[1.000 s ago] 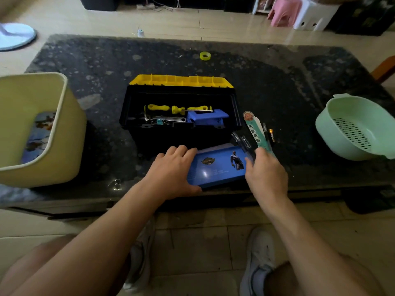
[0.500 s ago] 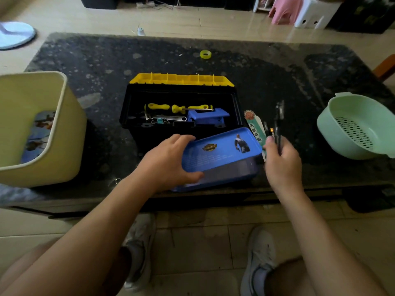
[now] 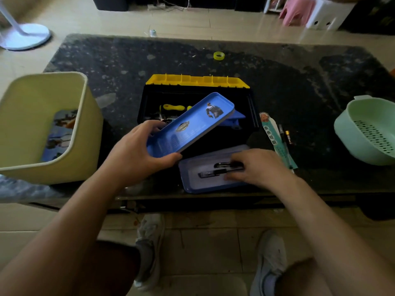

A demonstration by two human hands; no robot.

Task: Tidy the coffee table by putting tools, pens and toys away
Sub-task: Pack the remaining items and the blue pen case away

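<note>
My left hand grips the blue pencil-case lid, tilted up over the open black and yellow toolbox. The pencil-case base lies on the dark table at its near edge. Two black pens lie inside the base, and my right hand rests on their right ends with fingers curled over them. A yellow-handled screwdriver shows inside the toolbox. To the right of the toolbox lie a green packaged strip, a black pen and a small battery.
A pale yellow bin stands at the table's left edge, a green colander at the right. A yellow tape roll lies far back. A fan base and stools are on the floor beyond.
My left hand has lifted the lid off the case and tilted it up. My right hand, which held black pens up beside the case, has come down into the base with them.
</note>
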